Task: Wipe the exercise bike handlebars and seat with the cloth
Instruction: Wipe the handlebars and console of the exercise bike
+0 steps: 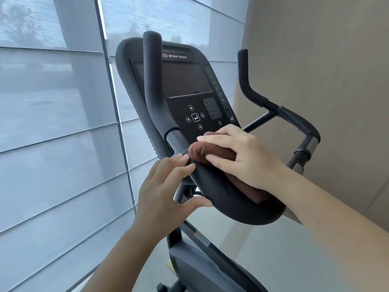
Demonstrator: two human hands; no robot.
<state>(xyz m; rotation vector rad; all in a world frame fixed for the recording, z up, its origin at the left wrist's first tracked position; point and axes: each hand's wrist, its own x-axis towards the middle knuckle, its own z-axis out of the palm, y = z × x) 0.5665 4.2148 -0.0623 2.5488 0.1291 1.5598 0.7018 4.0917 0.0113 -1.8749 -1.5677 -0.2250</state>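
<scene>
A black exercise bike fills the middle of the view, its padded handlebar curving in front of me. My right hand presses a folded brown cloth onto the top of that near bar, fingers wrapped over it. My left hand touches the same bar from the left, fingertips on its upper edge and thumb under it, fingers apart and holding nothing. The left upright grip and right upright grip rise beside the console. The seat is out of view.
The dark console with screen and keypad stands just behind my hands. A window with grey blinds covers the left side. A beige wall is close on the right. The bike's frame runs down below.
</scene>
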